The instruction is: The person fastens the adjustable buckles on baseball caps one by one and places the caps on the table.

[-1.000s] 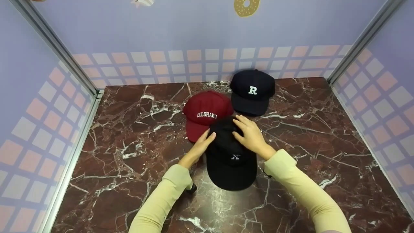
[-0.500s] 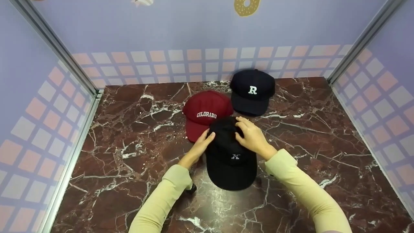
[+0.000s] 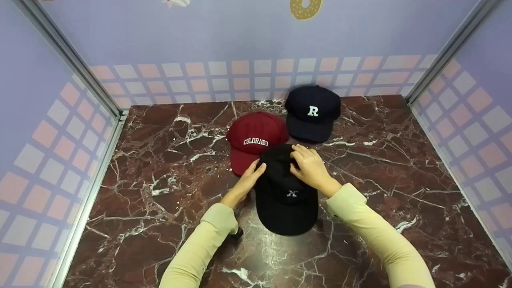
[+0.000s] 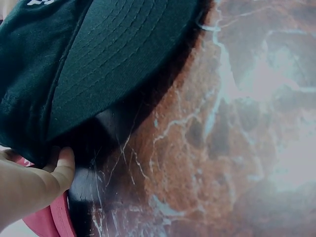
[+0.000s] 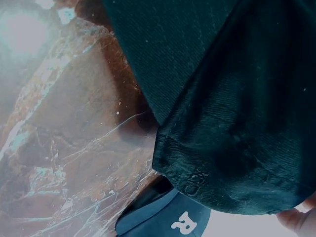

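Observation:
A black baseball cap [image 3: 286, 214] with a small embroidered letter hangs tilted over the table, brim toward me. My left hand [image 3: 247, 181] grips its left edge, the thumb on the outer side; in the left wrist view, fingertips [image 4: 65, 159] curl in at the rim near the brim. At the right side of the crown, my right hand [image 3: 313, 168] holds the cap with bent fingers, whose tips [image 5: 295, 218] show at its edge in the right wrist view. Just behind lies a red cap [image 3: 256, 132] lettered COLORADO, partly covered by the black one.
A dark navy cap [image 3: 313, 110] with a white R stands at the back right, against the rear wall [image 3: 200, 40]. Brown marble-patterned table [image 3: 160, 216] surrounds the caps. Purple checkered side panels [image 3: 44, 140] enclose it on the left and right.
The fingers of my right hand have bent in more at the crown of the black cap. My left hand and the other caps stay where they were.

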{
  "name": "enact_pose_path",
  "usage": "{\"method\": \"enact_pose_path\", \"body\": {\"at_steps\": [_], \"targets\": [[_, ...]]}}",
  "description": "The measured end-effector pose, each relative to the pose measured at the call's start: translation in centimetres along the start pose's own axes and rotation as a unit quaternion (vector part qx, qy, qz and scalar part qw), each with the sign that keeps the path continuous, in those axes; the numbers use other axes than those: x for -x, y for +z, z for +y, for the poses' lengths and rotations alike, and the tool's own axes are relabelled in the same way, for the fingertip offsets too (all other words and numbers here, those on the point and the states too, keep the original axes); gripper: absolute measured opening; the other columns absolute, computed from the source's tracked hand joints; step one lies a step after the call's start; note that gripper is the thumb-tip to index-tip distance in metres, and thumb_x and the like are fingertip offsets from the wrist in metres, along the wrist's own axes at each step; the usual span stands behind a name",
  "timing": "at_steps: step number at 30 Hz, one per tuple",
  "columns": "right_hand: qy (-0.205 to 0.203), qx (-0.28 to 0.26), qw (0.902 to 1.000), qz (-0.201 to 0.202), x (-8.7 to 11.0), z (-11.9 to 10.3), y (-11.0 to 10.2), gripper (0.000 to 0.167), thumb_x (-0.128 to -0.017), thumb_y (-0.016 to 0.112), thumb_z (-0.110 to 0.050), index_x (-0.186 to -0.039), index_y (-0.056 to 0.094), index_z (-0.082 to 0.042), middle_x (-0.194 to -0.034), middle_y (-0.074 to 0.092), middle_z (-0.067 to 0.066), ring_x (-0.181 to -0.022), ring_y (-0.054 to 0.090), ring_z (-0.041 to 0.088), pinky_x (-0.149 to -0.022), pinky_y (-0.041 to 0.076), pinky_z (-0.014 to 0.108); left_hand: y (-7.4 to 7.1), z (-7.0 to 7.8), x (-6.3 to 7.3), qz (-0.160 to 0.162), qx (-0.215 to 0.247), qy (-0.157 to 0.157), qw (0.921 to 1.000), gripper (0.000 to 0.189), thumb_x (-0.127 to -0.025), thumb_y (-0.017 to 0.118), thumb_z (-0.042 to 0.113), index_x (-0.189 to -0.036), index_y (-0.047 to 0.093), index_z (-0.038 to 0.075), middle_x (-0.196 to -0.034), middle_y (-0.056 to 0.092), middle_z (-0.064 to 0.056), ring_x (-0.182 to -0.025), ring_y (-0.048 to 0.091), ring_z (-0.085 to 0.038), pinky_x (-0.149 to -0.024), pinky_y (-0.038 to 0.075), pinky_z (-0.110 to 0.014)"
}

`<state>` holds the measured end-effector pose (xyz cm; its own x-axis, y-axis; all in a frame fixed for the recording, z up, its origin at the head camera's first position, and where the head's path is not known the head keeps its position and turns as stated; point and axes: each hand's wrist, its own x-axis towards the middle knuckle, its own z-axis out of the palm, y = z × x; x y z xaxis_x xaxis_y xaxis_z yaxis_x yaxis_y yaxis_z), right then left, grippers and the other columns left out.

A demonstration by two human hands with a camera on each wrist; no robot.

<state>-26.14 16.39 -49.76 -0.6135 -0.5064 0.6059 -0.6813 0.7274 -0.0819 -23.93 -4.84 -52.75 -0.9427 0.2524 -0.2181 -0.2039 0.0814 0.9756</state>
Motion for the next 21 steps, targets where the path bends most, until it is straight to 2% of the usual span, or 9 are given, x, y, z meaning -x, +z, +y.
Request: {"method": "enact_pose_path", "body": {"at_steps": [6, 12, 16, 18, 21], "targets": [[-0.037, 0.005, 0.9993, 0.007, -0.2, 0.3, 0.1, 0.019, -0.068, 0.061, -0.008, -0.084, 0.053, -0.002, -0.079, 0.065, 0.013, -0.074, 0.062, 0.027, -0.070, 0.044, 0.040, 0.0, 0.1, 0.0, -0.001, 0.002, -0.001, 1.0000, 0.059, -0.091, 0.042, 0.036, -0.139, 0.023, 0.006, -0.144, 0.025, -0.012, -0.132, 0.022, -0.024, -0.107, 0.019, -0.040], [-0.045, -0.005, 0.9986, -0.027, -0.4, 0.6, -0.4, 0.018, -0.070, 0.060, -0.011, -0.083, 0.049, -0.005, -0.056, 0.056, 0.006, -0.051, 0.055, 0.025, -0.053, 0.043, 0.038, 0.0, 0.0, 0.0, -0.005, -0.008, -0.001, 1.0000, 0.059, -0.091, 0.041, 0.036, -0.138, 0.024, 0.006, -0.143, 0.025, -0.012, -0.131, 0.023, -0.025, -0.106, 0.022, -0.042], [-0.041, -0.041, 0.9967, -0.058, -0.5, 0.8, -0.9, 0.018, -0.071, 0.059, -0.011, -0.083, 0.047, -0.006, -0.053, 0.051, 0.005, -0.045, 0.050, 0.020, -0.043, 0.041, 0.036, 0.0, 0.1, 0.1, -0.010, -0.013, 0.003, 0.9999, 0.058, -0.091, 0.042, 0.037, -0.138, 0.025, 0.006, -0.143, 0.027, -0.012, -0.129, 0.027, -0.025, -0.104, 0.025, -0.043], [-0.033, -0.069, 0.9945, -0.071, -0.6, 0.9, -1.1, 0.018, -0.071, 0.059, -0.011, -0.084, 0.047, -0.006, -0.054, 0.052, 0.004, -0.043, 0.047, 0.016, -0.043, 0.041, 0.034, 0.0, 0.1, 0.1, -0.010, -0.018, 0.009, 0.9997, 0.057, -0.091, 0.042, 0.036, -0.137, 0.027, 0.006, -0.142, 0.028, -0.012, -0.128, 0.028, -0.025, -0.104, 0.025, -0.042], [-0.001, -0.122, 0.9885, -0.090, -0.7, 0.9, -1.5, 0.018, -0.070, 0.058, -0.009, -0.085, 0.048, -0.006, -0.058, 0.052, 0.004, -0.047, 0.044, 0.014, -0.047, 0.042, 0.032, 0.0, 0.1, 0.1, -0.010, -0.031, 0.016, 0.9993, 0.056, -0.091, 0.042, 0.035, -0.136, 0.029, 0.005, -0.141, 0.029, -0.013, -0.129, 0.028, -0.025, -0.105, 0.024, -0.041]]}}
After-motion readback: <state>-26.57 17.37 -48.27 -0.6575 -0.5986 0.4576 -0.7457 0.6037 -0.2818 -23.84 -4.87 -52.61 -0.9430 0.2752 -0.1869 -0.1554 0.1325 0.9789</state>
